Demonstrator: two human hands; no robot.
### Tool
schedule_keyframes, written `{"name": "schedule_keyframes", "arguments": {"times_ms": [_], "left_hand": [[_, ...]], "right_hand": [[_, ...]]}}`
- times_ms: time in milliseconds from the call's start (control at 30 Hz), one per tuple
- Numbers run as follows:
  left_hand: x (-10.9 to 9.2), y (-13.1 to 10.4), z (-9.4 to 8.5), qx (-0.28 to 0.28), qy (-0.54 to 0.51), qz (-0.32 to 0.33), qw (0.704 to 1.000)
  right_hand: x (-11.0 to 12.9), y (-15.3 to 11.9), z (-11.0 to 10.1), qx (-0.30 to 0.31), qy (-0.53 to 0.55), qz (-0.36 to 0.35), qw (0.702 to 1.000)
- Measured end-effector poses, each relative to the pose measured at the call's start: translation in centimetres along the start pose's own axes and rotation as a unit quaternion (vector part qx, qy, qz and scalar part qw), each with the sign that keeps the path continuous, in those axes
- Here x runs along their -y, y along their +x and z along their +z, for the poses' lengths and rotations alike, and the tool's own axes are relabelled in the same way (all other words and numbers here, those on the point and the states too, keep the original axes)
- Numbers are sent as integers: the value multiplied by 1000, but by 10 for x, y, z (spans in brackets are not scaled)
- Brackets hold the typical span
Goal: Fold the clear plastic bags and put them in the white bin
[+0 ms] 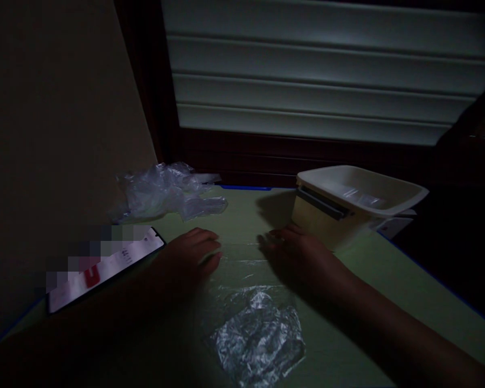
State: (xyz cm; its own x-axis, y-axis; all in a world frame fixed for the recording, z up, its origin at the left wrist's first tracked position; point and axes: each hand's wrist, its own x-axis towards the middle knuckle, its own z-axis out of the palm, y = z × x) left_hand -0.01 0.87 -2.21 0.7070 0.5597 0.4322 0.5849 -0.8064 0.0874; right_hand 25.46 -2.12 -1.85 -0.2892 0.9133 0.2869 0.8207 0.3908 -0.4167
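Clear plastic film, on tabletop; flatter between left hand and right hand, crumpled nearer me; hands loosely spread, nothing visibly held; I judge it light, limp, slippery; pinch its edges.

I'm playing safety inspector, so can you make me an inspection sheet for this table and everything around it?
Surface: pale green table, dimly lit.
Job's things: clear plastic, crumpled at the near end, flatter between the hands.
Clutter: more clear plastic heaped far left; phone, screen lit, at left; cream container at right.
Hands: left hand and right hand either side of the flatter plastic; right fingertips blurred; can't tell if either touches it.
Cables: nothing seen.
Surroundings: slatted panel behind; wall at left.
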Motion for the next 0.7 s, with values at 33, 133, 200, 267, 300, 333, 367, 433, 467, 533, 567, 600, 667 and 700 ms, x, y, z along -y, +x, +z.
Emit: {"name": "schedule_keyframes", "arguments": {"times_ms": [33, 133, 200, 267, 300, 333, 367, 433, 467, 533, 567, 600, 667, 700], "left_hand": [[2, -1, 2, -7, 8, -8, 1000], [6, -1, 6, 6, 17, -29, 999], [4, -1, 6, 11, 6, -41, 999], [2, 0, 4, 8, -8, -56, 998], [1, 1, 4, 6, -15, -64, 998], [0, 1, 3, 3, -24, -72, 997], [1, 1, 4, 0, -35, -82, 996], [2, 1, 5, -11, -67, -108, 992], [3, 1, 7, -19, -94, -131, 987], [5, 1, 10, -39, -157, -188, 969], [5, 2, 11, -46, -181, -214, 959], [5, 3, 11, -52, -208, -242, 946], [5, 6, 11, -57, -262, -292, 918], [4, 8, 10, -54, -287, -310, 905]], "right_hand": [[-2, 2, 2, -2, 5, 12, 1000], [-6, 6, 10, -3, 18, 23, 1000], [-7, 7, 14, -8, 23, 24, 999], [-6, 7, 17, -12, 30, 24, 999], [-5, 7, 18, -14, 33, 23, 999], [-4, 7, 18, -16, 38, 22, 999], [-3, 7, 18, -19, 44, 19, 999], [-1, 6, 17, -27, 63, 15, 998], [0, 6, 16, -33, 75, 15, 997], [1, 6, 13, -48, 104, 15, 993], [2, 6, 10, -57, 119, 15, 991], [3, 5, 8, -66, 134, 15, 989], [4, 5, 4, -84, 159, 16, 984], [5, 5, 2, -91, 169, 17, 981]]}}
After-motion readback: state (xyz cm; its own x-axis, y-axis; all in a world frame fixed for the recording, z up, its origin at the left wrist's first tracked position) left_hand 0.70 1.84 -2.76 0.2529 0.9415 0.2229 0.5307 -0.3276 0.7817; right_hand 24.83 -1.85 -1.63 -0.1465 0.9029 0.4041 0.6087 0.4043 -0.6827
